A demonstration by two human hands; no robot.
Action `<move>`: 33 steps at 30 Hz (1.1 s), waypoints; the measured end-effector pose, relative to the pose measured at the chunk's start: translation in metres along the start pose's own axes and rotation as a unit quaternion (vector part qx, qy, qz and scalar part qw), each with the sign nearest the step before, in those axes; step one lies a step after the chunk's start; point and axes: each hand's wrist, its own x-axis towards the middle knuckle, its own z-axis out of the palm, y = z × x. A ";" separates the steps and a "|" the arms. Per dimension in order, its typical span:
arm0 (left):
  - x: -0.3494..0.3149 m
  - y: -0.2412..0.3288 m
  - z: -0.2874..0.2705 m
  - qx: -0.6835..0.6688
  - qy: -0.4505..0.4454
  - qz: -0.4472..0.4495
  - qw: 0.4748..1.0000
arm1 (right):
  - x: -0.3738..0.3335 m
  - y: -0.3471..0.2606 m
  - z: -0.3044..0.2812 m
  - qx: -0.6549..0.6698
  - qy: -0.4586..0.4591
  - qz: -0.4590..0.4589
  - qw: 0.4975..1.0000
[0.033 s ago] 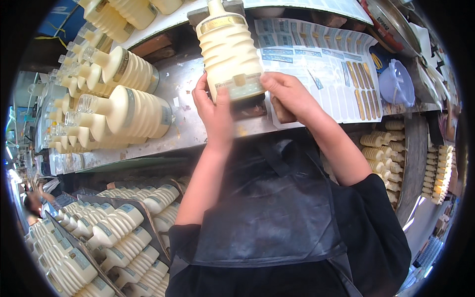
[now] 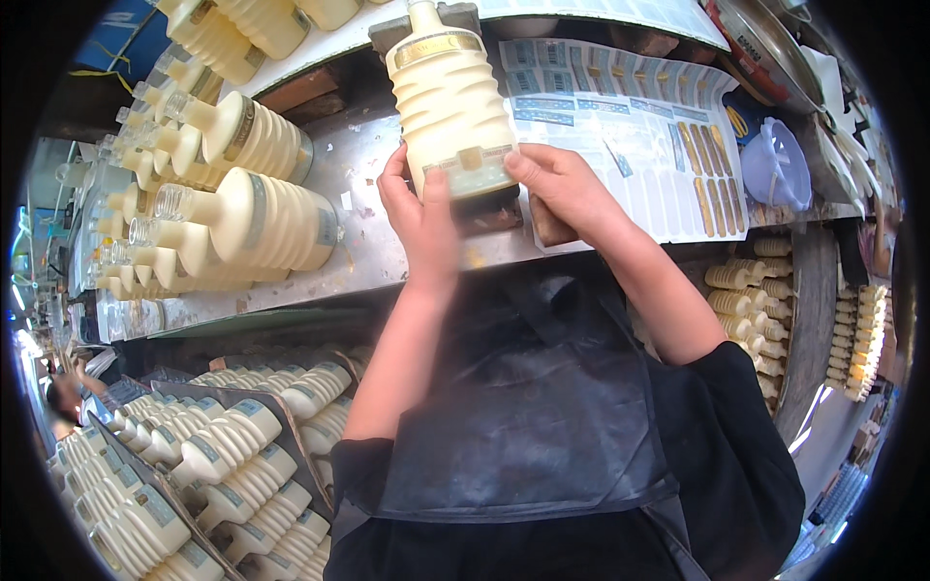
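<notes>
A cream bottle (image 2: 453, 107) with wavy ridges lies tilted on a dark rest at the back middle of the bench, its neck pointing away from me. It has a gold label band near the shoulder and a pale blue label at the lower end. My left hand (image 2: 423, 218) grips the bottle's lower left side, thumb on the label's edge. On the lower right side, my right hand (image 2: 567, 189) holds it with the thumb pressed at the label's right end; its other fingers are partly hidden. Below that hand sits a brown block (image 2: 552, 223).
Label sheets (image 2: 620, 184) with gold and blue stickers lie to the right, beside a lilac bucket (image 2: 777, 165). Several similar bottles (image 2: 276, 223) lie at the left of the metal bench (image 2: 358, 232). More bottles (image 2: 232, 441) fill racks at lower left and shelves (image 2: 806, 320) at right.
The bottle has turned very slightly in my hands, and my right thumb has slid a little over its lower edge. My left hand stays where it was.
</notes>
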 end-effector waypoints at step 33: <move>0.010 0.017 0.000 -0.088 0.058 -0.078 0.991 | 0.005 -0.015 -0.016 0.189 0.084 -0.039 0.978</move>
